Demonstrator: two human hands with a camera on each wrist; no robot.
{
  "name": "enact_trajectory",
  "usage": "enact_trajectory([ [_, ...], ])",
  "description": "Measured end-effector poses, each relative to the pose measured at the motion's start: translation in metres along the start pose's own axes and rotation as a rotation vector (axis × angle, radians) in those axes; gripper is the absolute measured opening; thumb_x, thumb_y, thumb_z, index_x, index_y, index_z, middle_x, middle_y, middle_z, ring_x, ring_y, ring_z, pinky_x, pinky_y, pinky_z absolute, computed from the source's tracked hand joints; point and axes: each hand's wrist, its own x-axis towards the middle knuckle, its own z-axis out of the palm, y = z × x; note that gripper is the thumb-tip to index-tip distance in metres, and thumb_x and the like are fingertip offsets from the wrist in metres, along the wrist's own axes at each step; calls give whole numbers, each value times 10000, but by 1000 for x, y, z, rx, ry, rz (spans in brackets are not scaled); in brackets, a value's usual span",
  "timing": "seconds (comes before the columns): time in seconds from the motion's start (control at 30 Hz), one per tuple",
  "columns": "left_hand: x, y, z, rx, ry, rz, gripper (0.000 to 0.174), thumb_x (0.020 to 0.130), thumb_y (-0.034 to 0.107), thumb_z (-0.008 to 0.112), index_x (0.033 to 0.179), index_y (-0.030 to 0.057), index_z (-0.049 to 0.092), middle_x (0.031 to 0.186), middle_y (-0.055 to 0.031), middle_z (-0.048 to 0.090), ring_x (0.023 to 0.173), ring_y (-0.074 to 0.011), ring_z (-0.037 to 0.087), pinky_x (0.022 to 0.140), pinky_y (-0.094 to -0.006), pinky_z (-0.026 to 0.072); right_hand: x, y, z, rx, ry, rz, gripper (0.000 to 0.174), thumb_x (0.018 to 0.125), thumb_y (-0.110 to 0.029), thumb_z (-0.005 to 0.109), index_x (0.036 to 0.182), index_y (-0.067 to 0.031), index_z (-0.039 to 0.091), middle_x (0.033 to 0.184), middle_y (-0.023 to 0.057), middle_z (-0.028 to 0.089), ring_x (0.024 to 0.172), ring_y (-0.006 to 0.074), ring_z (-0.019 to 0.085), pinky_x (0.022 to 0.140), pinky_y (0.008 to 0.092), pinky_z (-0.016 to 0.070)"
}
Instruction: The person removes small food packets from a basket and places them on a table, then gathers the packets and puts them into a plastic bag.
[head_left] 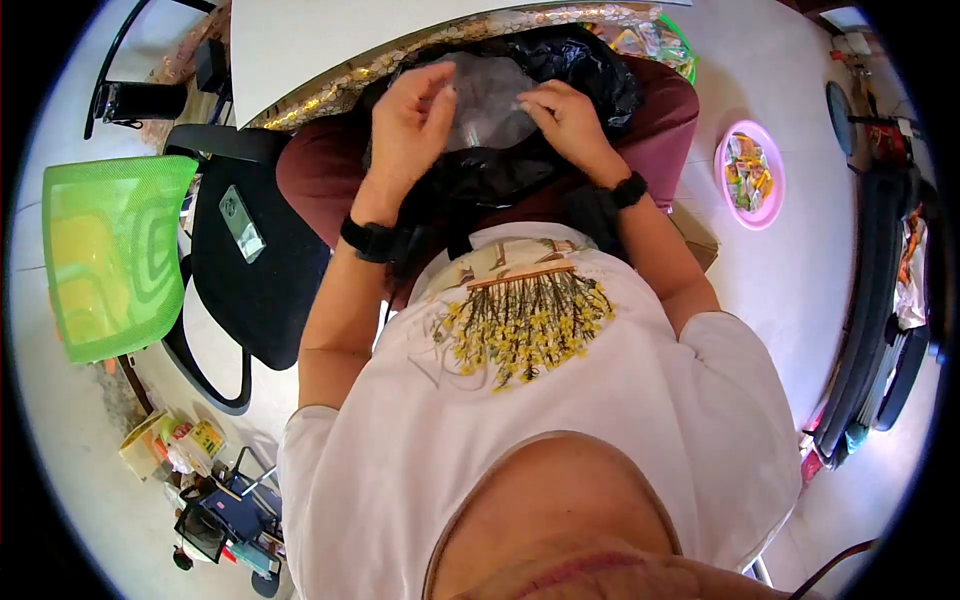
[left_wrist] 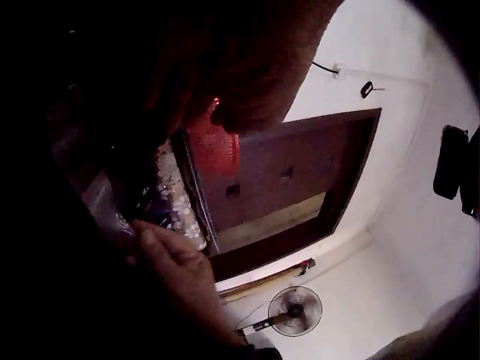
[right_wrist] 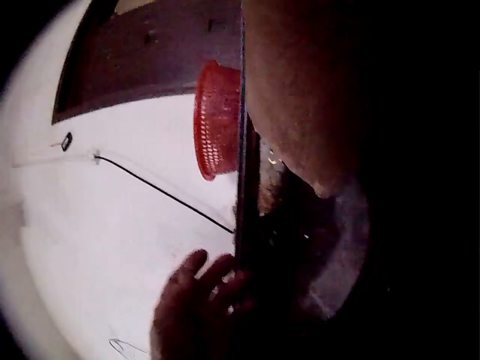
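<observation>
A clear plastic bag (head_left: 485,105) lies over the lap, inside a spread black plastic bag (head_left: 590,75). My right hand (head_left: 572,122) pinches the clear bag's right edge between thumb and fingertips. The left wrist view also shows the right hand (left_wrist: 176,264) at the edge of the clear film (left_wrist: 105,206). On the other side, my left hand (head_left: 412,125) is raised at the clear bag's left edge, fingers loosely bent and thumb apart. In the right wrist view the left hand (right_wrist: 196,307) appears dark, its fingers spread, the clear bag (right_wrist: 337,262) beside it.
A white table (head_left: 380,50) is just in front of the knees. To the right, a pink basin (head_left: 748,212) holds small packets; a green basket (head_left: 688,50) of packets is nearer the table. A black chair (head_left: 250,300) with a phone (head_left: 240,222) stands left. A red basket (right_wrist: 214,124) shows beyond.
</observation>
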Motion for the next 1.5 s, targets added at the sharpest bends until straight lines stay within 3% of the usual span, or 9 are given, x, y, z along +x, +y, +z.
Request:
enact_trajectory([
  [0.17, -11, -10, 14, 229, -33, 37, 347, 804, 144, 668, 1129, 43, 603, 990, -142, 621, 832, -260, 633, 686, -307, 518, -1, 0, -7, -32, 57, -118, 336, 774, -128, 691, 1091, -42, 618, 993, 127, 597, 832, 273, 616, 746, 327, 492],
  [0.3, -27, -25, 26, 617, -251, -35, 394, 770, 135, 685, 1140, 36, 593, 977, -195, 622, 855, -343, 613, 718, -404, 501, -14, 0, 5, -168, -195, 102, 498, 698, -182, 766, 1113, -18, 543, 1052, 145, 567, 898, 281, 607, 773, 352, 492],
  [0.4, -32, -39, 23, 615, -326, -19, 283, 775, 117, 677, 1041, 28, 642, 906, -173, 640, 815, -340, 626, 699, -393, 503, -23, -1, 12, -138, -236, 207, 468, 677, -207, 760, 1047, -25, 538, 1067, 180, 554, 964, 362, 562, 827, 406, 473],
  [0.6, -29, -13, 16, 494, -123, 27, 136, 809, 59, 642, 942, 30, 657, 871, -131, 651, 758, -236, 641, 650, -320, 495, -27, -16, 7, -6, -130, 239, 573, 658, -222, 776, 1141, -39, 529, 1093, 175, 556, 992, 360, 561, 838, 406, 471],
  [0.8, -26, 1, 14, -174, 0, -154, 159, 921, 18, 512, 1055, 21, 598, 820, -13, 615, 772, -90, 612, 648, -224, 474, -33, 6, 12, -157, -220, 20, 681, 672, -199, 769, 1274, -51, 488, 1192, 183, 535, 1103, 353, 521, 941, 369, 428],
  [0.9, -18, 3, 3, -298, 111, -176, 166, 938, 31, 489, 1079, 18, 575, 791, -17, 596, 780, -125, 634, 657, -244, 501, -30, -4, 7, -149, -281, 183, 732, 655, -193, 784, 1299, -48, 468, 1232, 187, 517, 1144, 348, 500, 971, 358, 409],
  [1.1, 0, 24, -13, -745, 270, -331, 113, 959, 69, 464, 1044, 46, 536, 904, -92, 617, 876, -271, 669, 642, -339, 566, -19, -28, -10, -37, -124, 90, 945, 624, -274, 832, 1385, -19, 333, 1370, 202, 427, 1271, 322, 416, 1039, 382, 356],
  [1.3, 7, 37, -17, -1185, 120, -417, 130, 959, 77, 472, 1078, 40, 511, 1014, -111, 619, 910, -221, 654, 672, -309, 573, -2, -22, -9, 735, -134, 279, 988, 712, -313, 809, 1445, -32, 209, 1446, 194, 346, 1359, 286, 307, 1061, 410, 309],
  [1.5, 11, 46, -8, -1327, -81, -485, 135, 948, 117, 512, 1070, 60, 524, 987, -97, 627, 851, -181, 656, 721, -302, 579, 17, -24, -5, 1106, -239, 258, 810, 808, -258, 733, 1425, -27, 260, 1296, 145, 479, 1175, 219, 488, 930, 309, 416],
])
